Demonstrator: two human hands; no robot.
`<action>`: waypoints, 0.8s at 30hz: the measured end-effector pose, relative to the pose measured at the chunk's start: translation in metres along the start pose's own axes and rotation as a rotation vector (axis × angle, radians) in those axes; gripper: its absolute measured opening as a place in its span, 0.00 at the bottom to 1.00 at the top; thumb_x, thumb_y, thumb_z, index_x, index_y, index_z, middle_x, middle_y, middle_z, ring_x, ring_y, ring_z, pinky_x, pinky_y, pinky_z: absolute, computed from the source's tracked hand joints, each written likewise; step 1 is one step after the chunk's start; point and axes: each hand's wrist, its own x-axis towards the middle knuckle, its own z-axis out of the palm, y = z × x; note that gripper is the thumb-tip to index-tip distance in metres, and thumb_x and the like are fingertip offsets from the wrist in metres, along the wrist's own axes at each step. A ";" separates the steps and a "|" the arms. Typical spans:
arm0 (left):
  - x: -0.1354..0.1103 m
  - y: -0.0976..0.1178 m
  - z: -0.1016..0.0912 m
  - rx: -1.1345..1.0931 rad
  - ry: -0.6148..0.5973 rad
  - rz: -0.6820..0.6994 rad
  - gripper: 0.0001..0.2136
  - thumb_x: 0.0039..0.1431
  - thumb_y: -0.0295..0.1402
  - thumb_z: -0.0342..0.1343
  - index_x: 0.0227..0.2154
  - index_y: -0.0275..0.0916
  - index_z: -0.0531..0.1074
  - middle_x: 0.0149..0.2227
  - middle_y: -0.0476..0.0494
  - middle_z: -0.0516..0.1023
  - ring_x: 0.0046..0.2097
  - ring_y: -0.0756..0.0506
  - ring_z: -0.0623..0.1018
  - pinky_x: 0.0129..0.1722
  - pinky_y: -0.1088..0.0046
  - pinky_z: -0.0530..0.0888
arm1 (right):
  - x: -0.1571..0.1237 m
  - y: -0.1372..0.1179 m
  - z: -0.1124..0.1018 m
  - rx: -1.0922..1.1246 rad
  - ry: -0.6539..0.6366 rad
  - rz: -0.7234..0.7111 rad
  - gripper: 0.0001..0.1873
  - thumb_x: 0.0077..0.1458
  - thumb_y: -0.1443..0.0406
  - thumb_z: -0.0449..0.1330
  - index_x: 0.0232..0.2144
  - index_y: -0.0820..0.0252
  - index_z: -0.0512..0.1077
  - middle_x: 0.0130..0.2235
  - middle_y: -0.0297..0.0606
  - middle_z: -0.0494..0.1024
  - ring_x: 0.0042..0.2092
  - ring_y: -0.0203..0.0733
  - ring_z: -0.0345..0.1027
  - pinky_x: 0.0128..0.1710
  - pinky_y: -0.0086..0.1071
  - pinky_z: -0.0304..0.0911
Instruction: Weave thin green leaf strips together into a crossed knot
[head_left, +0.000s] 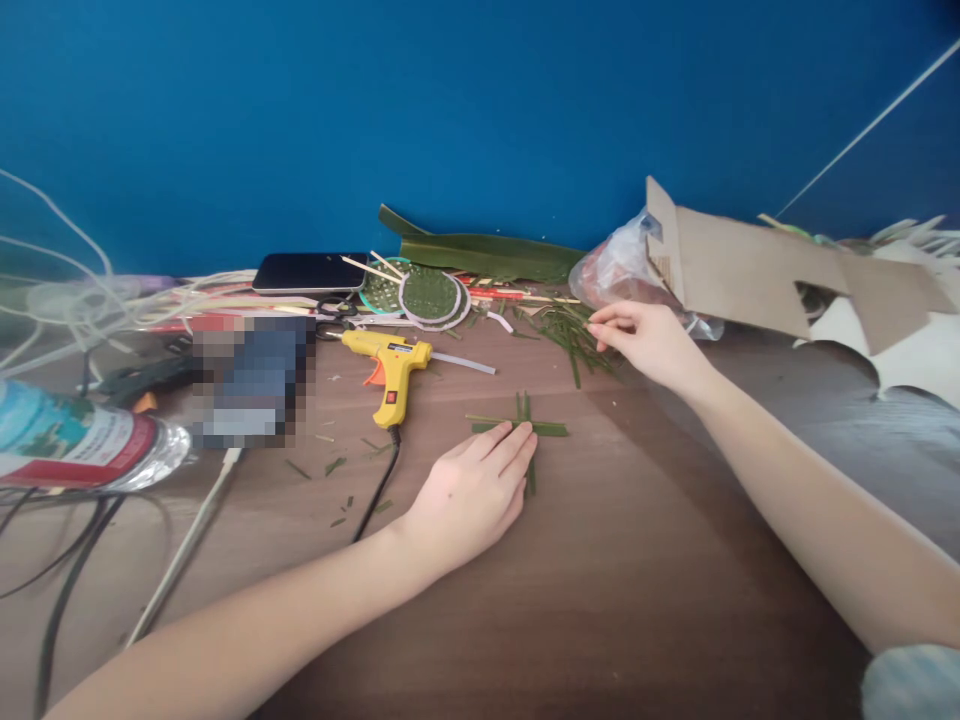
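My left hand (476, 485) lies flat on the table, its fingers stretched over a small cross of green leaf strips (553, 429). The fingertips press the strips near where they overlap and hide part of them. Further back on the right, my right hand (637, 340) has thumb and fingers pinched together beside a loose pile of cut green leaf strips (574, 345). What sits between those fingertips, if anything, is too small to make out. Left of the cross rests a yellow hot glue gun (390, 370) with a glue stick (469, 363) sticking out of its back.
Behind are round woven pieces (430, 295), a long green leaf (487, 256), a black phone (310, 272) and scissors (330, 320). Cut cardboard (742, 265) and a plastic bag (619, 265) stand right. A bottle (90, 435), cables and a blurred-out device (259, 380) lie left.
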 end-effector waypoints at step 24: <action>-0.002 0.000 0.001 -0.003 0.019 -0.002 0.16 0.59 0.27 0.45 0.48 0.30 0.68 0.52 0.41 0.71 0.52 0.43 0.71 0.49 0.66 0.73 | -0.001 0.006 0.005 -0.200 0.070 -0.005 0.04 0.49 0.65 0.54 0.27 0.57 0.69 0.27 0.38 0.76 0.29 0.43 0.68 0.33 0.36 0.61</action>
